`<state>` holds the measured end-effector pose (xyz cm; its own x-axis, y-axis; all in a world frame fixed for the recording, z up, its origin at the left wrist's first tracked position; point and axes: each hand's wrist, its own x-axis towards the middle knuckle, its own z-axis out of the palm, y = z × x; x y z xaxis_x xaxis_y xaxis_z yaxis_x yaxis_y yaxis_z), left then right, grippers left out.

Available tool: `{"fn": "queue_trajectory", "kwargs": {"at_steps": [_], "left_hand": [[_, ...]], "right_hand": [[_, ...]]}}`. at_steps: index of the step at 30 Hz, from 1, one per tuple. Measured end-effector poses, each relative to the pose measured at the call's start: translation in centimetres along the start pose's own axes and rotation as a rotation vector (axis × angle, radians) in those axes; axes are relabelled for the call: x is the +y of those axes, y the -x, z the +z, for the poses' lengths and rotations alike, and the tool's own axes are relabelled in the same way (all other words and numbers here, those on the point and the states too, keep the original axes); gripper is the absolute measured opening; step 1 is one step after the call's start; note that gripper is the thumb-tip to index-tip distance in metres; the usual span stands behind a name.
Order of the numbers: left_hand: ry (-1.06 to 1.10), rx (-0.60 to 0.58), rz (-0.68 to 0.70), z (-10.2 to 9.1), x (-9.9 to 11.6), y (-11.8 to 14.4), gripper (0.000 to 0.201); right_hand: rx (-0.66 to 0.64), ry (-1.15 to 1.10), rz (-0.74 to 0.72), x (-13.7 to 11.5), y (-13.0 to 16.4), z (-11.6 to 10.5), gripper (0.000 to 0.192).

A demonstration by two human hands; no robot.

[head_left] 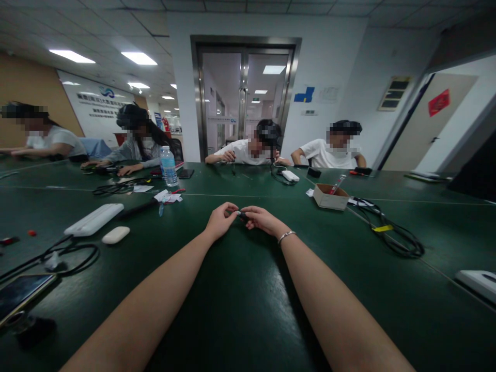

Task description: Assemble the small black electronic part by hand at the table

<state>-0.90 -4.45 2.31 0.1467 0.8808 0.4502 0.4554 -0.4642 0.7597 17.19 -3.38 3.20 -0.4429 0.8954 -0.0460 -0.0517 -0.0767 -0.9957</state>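
Small black piece [243, 215] at frame centre, over the bench [240, 299], long axis roughly left-right; right hand [264, 219] fingers pinched on its dark body, left hand [221, 221] fingers closed at its pale tip, both equally near

A small, stubby black object [243, 215] with a pale, shiny end is pinched between the fingertips of the left hand [221, 222] and the right hand [264, 220]. It lies crosswise, its bright end at the left fingers, its dark body running toward the right ones. Fingers cover part of it, and it is too small to identify.
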Motion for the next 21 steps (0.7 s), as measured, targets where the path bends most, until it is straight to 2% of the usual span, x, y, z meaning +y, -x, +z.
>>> {"fn": "queue_trajectory", "kwargs": {"at_steps": [4,8,21], "left_hand": [[0.071,-0.098,-0.043,0.3,-0.7,-0.2,0.027],[0.135,-0.202,-0.08,0.5,-1.2,-0.3,0.034],[0.184,-0.218,-0.044,0.6,-1.3,-0.2,0.031]], "right_hand": [[-0.049,-0.008,-0.028,0.1,0.0,-0.3,0.028],[-0.07,0.001,-0.043,0.1,0.0,-0.4,0.028],[-0.056,0.024,-0.029,0.1,0.0,-0.2,0.024]]}}
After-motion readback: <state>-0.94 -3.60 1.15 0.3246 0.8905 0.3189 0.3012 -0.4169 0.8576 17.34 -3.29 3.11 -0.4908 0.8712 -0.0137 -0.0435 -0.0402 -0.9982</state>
